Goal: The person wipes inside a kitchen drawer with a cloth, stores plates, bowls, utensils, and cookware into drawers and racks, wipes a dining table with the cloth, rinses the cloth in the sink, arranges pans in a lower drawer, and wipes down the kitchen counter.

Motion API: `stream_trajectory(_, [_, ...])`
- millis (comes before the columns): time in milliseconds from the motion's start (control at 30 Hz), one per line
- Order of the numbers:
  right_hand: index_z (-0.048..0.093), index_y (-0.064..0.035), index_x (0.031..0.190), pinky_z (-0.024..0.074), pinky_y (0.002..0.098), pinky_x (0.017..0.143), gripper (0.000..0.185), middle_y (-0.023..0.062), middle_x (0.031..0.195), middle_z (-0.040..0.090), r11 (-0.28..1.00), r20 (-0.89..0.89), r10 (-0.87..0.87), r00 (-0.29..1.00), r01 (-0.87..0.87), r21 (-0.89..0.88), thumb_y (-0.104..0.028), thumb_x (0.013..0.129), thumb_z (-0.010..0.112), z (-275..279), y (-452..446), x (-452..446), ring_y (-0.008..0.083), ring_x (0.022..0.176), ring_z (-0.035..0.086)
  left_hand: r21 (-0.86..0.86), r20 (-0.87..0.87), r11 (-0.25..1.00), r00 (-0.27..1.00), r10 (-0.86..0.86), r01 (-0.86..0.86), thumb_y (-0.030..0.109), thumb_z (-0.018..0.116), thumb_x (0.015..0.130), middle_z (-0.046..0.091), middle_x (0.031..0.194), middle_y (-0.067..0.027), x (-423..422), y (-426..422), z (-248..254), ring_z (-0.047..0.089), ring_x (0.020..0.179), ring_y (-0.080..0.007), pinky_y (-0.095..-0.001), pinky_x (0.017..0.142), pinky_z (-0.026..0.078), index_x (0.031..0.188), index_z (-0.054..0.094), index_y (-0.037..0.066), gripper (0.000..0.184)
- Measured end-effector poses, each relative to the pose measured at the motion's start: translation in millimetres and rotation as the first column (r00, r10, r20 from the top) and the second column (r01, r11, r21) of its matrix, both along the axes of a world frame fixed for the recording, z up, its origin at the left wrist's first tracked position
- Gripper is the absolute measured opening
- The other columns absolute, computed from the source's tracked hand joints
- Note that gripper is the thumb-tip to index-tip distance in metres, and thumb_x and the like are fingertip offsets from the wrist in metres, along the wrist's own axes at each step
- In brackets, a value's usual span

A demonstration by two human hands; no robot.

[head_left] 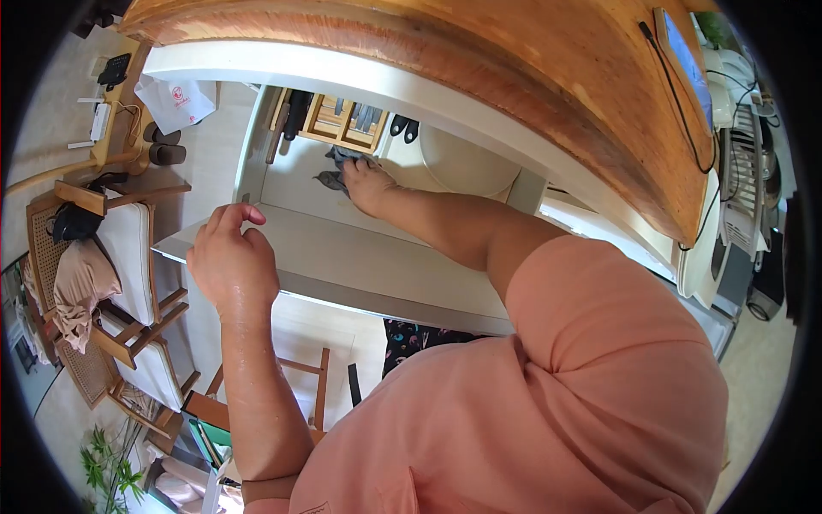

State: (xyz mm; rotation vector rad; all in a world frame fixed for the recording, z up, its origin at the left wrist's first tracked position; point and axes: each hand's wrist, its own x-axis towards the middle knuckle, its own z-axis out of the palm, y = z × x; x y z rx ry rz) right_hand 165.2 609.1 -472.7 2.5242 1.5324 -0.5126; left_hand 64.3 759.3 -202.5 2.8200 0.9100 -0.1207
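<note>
My right hand reaches down into an open white drawer and is closed on a crumpled grey cloth against the drawer floor. Part of the cloth is covered by the fingers. Just beyond that hand lies a wooden cutlery tray with several utensils in its slots. My left hand, wet along the wrist, hovers by the drawer's left front corner. Its fingers are loosely bent with the thumb apart, and nothing shows in them.
Black handles and a round pale board lie deeper in the drawer. Above it juts a wooden countertop, with a tablet and cable on it. Chairs and a paper bag stand at left.
</note>
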Motion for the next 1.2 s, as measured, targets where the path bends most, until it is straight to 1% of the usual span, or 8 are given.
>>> stream_trajectory(67, [0.057, -0.0016, 0.125, 0.0420, 0.0485, 0.099, 0.039, 0.0158, 0.129, 0.044, 0.969, -0.233, -0.164, 0.958, 0.201, 0.143, -0.013, 0.088, 0.048, 1.6, 6.1, 2.4, 0.0382, 0.122, 0.044, -0.008, -0.019, 1.000, 1.000, 0.012, -0.012, 0.002, 0.051, 0.076, 0.066, 0.094, -0.0040, -0.9, 0.3, -1.1, 0.061, 0.092, -0.0286, -0.0417, 0.080, 0.044, 0.084, 0.062, 0.014, 0.018])
stream_trajectory(233, [0.065, -0.0086, 0.107, 0.0487, 0.0380, 0.092, 0.025, 0.0111, 0.119, 0.055, 0.993, -0.382, 0.041, 0.923, 0.005, 0.119, -0.014, 0.087, 0.051, -31.3, 7.9, 0.7, 0.0300, 0.111, 0.054, 0.014, -0.036, 1.000, 0.999, 0.011, -0.010, 0.004, 0.053, 0.077, 0.066, 0.094, 0.0018, -0.8, 0.7, -3.1, 0.061, 0.093, -0.0229, -0.0394, 0.080, 0.040, 0.083, 0.063, 0.018, 0.018])
stream_trajectory(267, [0.066, -0.0091, 0.100, 0.0486, 0.0383, 0.092, 0.021, 0.0098, 0.118, 0.056, 0.966, -0.763, -0.129, 0.634, 0.255, 0.048, -0.011, 0.084, 0.052, -36.5, 7.5, -6.8, 0.0284, 0.110, 0.055, 0.010, -0.032, 1.000, 0.999, 0.007, -0.006, 0.004, 0.053, 0.077, 0.066, 0.094, 0.0018, 0.0, 0.1, -3.8, 0.061, 0.093, -0.0229, -0.0394, 0.080, 0.040, 0.083, 0.063, 0.018, 0.018])
stream_trajectory(367, [0.065, -0.0085, 0.097, 0.0497, 0.0381, 0.090, 0.019, 0.0096, 0.115, 0.058, 0.851, -0.173, 0.504, 0.846, -0.452, 0.267, -0.010, 0.082, 0.054, -35.3, -40.2, -33.8, 0.0280, 0.108, 0.056, 0.007, -0.016, 1.000, 1.000, 0.023, -0.023, 0.004, 0.053, 0.077, 0.066, 0.094, 0.0016, -2.0, 0.6, -3.6, 0.061, 0.094, -0.0230, -0.0392, 0.081, 0.041, 0.083, 0.063, 0.017, 0.018])
stream_trajectory(567, [0.065, -0.0064, 0.097, 0.0499, 0.0384, 0.092, 0.019, 0.0110, 0.113, 0.058, 0.976, -0.608, -0.029, 0.793, -0.107, -0.187, -0.015, 0.087, 0.051, 24.4, -152.9, -35.3, 0.0288, 0.111, 0.056, -0.002, -0.043, 1.000, 0.999, 0.019, -0.019, 0.004, 0.053, 0.077, 0.067, 0.095, 0.0015, 0.1, -0.4, -0.9, 0.061, 0.096, -0.0224, -0.0387, 0.082, 0.041, 0.083, 0.063, 0.017, 0.018])
stream_trajectory(1000, [0.071, -0.0084, 0.086, 0.0541, 0.0362, 0.084, 0.011, 0.0094, 0.104, 0.068, 0.948, -0.475, 0.229, 0.850, -0.305, -0.088, -0.013, 0.081, 0.062, -24.1, 7.4, -38.8, 0.0269, 0.099, 0.066, 0.012, -0.118, 0.999, 0.992, 0.034, -0.033, 0.007, 0.052, 0.079, 0.068, 0.100, -0.0017, 0.3, -1.8, -0.2, 0.062, 0.099, -0.0260, -0.0412, 0.083, 0.044, 0.087, 0.064, 0.017, 0.018])
stream_trajectory(1067, [0.069, -0.0075, 0.087, 0.0537, 0.0369, 0.084, 0.010, 0.0080, 0.100, 0.067, 0.808, -0.162, 0.583, 0.796, -0.588, 0.017, -0.014, 0.081, 0.063, -28.0, -14.5, -41.7, 0.0269, 0.102, 0.064, 0.014, -0.085, 1.000, 0.996, 0.013, -0.012, 0.008, 0.049, 0.079, 0.068, 0.099, -0.0073, -0.9, -0.8, -1.3, 0.063, 0.092, -0.0321, -0.0426, 0.082, 0.047, 0.091, 0.065, 0.015, 0.021])
stream_trajectory(1200, [0.062, -0.0074, 0.106, 0.0537, 0.0405, 0.086, 0.022, 0.0105, 0.111, 0.058, 0.960, -0.539, 0.092, 0.837, -0.218, -0.174, -0.014, 0.086, 0.057, -15.7, -144.0, -47.9, 0.0299, 0.108, 0.058, 0.013, -0.058, 1.000, 0.998, 0.005, -0.004, 0.009, 0.049, 0.079, 0.068, 0.100, -0.0064, -2.9, 0.8, -2.9, 0.063, 0.093, -0.0312, -0.0420, 0.082, 0.047, 0.091, 0.064, 0.016, 0.020])
